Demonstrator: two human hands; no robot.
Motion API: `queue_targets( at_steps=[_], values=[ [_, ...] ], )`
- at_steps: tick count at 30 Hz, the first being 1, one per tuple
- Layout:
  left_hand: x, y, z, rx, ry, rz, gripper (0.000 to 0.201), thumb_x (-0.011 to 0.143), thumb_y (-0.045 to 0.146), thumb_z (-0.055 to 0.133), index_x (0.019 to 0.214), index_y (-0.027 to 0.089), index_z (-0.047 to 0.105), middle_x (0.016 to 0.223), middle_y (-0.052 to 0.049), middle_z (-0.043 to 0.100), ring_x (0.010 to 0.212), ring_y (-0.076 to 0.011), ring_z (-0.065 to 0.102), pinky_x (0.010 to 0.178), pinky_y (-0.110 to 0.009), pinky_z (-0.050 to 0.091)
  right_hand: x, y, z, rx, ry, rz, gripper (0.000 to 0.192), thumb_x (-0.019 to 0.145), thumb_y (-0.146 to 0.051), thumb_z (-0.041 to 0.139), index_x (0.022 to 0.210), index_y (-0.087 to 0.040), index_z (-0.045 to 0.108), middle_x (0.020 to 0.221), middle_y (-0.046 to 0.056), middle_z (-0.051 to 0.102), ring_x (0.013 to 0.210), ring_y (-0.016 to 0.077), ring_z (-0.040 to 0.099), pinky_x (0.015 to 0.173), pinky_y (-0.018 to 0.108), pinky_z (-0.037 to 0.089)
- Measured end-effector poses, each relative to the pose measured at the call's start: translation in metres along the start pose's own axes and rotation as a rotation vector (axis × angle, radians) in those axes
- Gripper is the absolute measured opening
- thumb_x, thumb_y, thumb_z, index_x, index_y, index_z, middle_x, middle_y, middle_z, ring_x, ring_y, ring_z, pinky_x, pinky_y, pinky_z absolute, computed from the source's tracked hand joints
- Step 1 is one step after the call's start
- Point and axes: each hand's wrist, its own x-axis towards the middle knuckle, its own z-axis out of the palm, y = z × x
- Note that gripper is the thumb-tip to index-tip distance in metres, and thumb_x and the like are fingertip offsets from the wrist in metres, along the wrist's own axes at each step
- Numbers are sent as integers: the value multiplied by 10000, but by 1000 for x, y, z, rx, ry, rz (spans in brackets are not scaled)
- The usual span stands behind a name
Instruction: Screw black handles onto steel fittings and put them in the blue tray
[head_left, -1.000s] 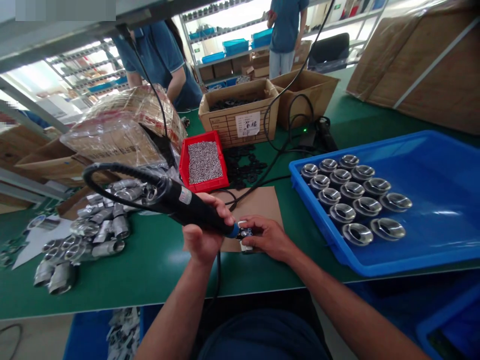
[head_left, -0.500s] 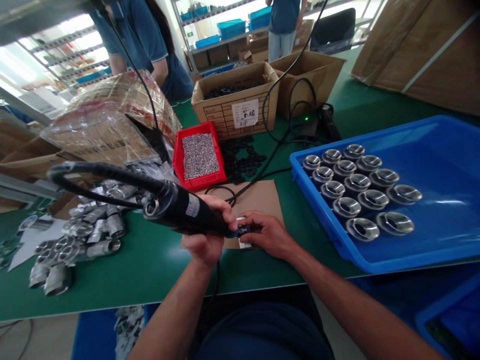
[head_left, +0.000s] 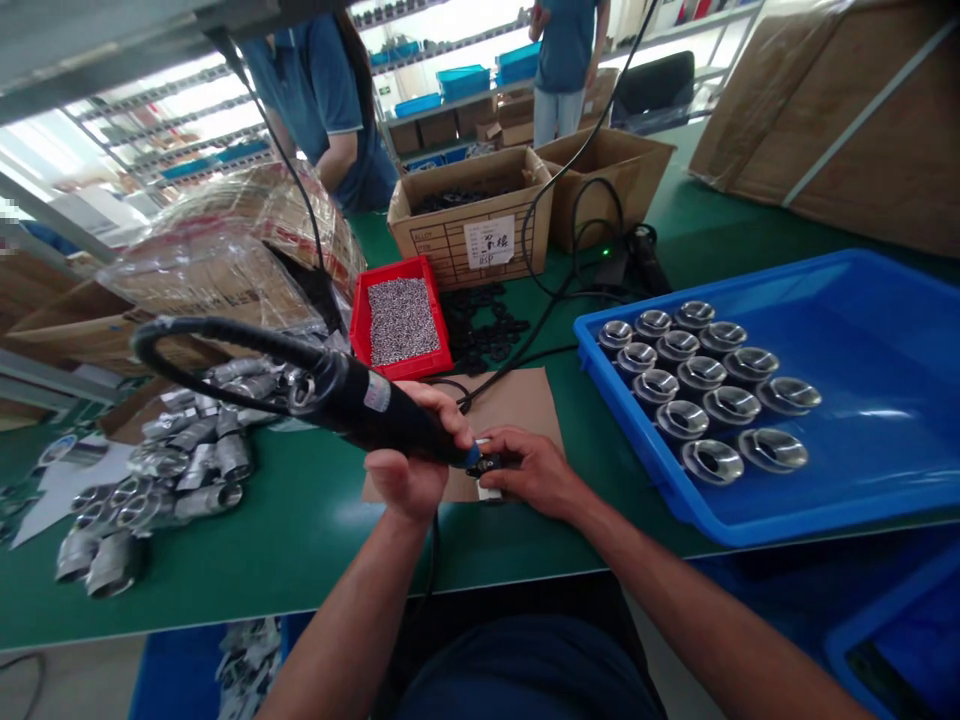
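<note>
My left hand is wrapped round a black electric screwdriver, which tilts with its cord end up to the left. The screwdriver's blue-collared tip points down at a small dark part with a white piece under it. Fingers of my right hand are closed on that small part, over a sheet of brown cardboard. The part's exact kind is mostly hidden by the fingers. Behind my hands stands a red bin filled with tiny metal screws or similar pieces.
A blue tray with several metal cup-shaped fittings stands right. Silvery metal fittings lie piled at left. Loose black parts, cables and cardboard boxes are behind. Two people are in the background.
The camera view has shifted slightly. My left hand still holds the screwdriver at the small part, and my right hand keeps its grip there.
</note>
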Motion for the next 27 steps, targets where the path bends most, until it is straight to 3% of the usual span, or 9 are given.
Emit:
queue_targets(
  at_steps=[21, 27],
  values=[
    [0, -15, 4, 47, 40, -1, 630, 704, 784, 601, 893, 183, 603, 673, 3, 560, 460, -132, 547, 410, -256, 474, 3, -3, -1, -16, -34, -4, 287, 707, -288, 831, 967, -216, 732, 1088, 54, 689, 1013, 232, 647, 906, 377, 501],
    [4, -7, 4, 34, 49, -44, 632, 744, 790, 540, 936, 189, 588, 705, 2, 554, 502, -122, 555, 448, -244, 485, 2, 0, -1, -2, -14, 3, 297, 690, -270, 838, 959, -210, 727, 1074, 51, 688, 981, 220, 657, 886, 363, 511]
  ],
)
